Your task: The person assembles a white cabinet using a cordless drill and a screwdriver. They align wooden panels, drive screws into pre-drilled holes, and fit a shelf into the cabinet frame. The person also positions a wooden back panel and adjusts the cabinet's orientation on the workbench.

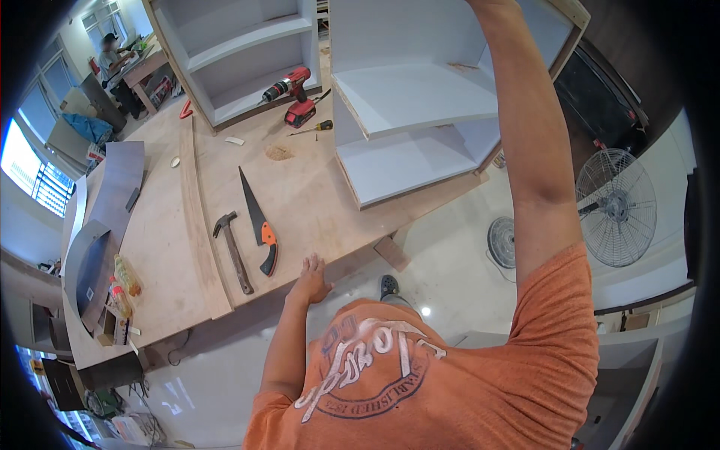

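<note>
My left hand point(310, 282) rests at the near edge of the wooden worktable point(322, 217), fingers stretched out and holding nothing. Close by on its left lie a hand saw point(259, 217) with an orange and black handle and a claw hammer point(235, 253) with a wooden handle. My right arm reaches up and away over a white shelf cabinet point(420, 97). Only the wrist end of my right hand point(493, 3) shows at the top edge, so its fingers are hidden. A red cordless drill point(298, 96) stands on the table between this cabinet and a second white cabinet point(247, 45).
A screwdriver point(311, 128) and a sawdust pile point(279, 152) lie near the drill. A long wood strip point(196, 217) crosses the table. Bottles point(120, 296) and curved panels point(112, 202) sit at left. A fan point(616, 206) stands right. Another person point(112, 60) is far left.
</note>
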Demonstrator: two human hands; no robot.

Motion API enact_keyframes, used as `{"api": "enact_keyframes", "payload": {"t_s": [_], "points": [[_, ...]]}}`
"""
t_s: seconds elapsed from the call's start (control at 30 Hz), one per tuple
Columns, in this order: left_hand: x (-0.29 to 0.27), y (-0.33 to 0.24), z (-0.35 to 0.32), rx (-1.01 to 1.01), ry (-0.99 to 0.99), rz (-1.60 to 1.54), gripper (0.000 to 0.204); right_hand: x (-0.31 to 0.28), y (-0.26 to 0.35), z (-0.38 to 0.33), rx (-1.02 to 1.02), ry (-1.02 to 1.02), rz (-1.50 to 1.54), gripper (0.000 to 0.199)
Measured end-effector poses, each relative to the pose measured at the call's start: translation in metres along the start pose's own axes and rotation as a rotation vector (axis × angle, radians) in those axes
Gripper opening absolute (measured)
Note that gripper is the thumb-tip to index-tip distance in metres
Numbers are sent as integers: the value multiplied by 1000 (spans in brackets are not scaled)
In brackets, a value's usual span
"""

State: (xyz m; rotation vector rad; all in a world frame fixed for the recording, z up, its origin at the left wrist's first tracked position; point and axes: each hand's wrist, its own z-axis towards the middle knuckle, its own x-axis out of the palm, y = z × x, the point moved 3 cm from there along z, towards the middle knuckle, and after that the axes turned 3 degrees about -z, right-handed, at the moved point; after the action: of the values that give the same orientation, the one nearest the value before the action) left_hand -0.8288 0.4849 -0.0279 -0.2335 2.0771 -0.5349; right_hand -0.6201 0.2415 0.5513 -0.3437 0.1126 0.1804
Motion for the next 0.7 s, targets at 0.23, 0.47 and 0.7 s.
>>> {"api": "enact_keyframes", "payload": {"t_s": [0.23,0.47,0.7], "points": [[0,1,0,-8,6,-12,87,-1,0,1,-1,-1,4,108],[-1,2,0,-3,6,-16,87,1,1,0,2,-7,-16,108],[-6,-1,-2,-4,12,-33,87,0,-1,1,-3,-7,22,107]]}}
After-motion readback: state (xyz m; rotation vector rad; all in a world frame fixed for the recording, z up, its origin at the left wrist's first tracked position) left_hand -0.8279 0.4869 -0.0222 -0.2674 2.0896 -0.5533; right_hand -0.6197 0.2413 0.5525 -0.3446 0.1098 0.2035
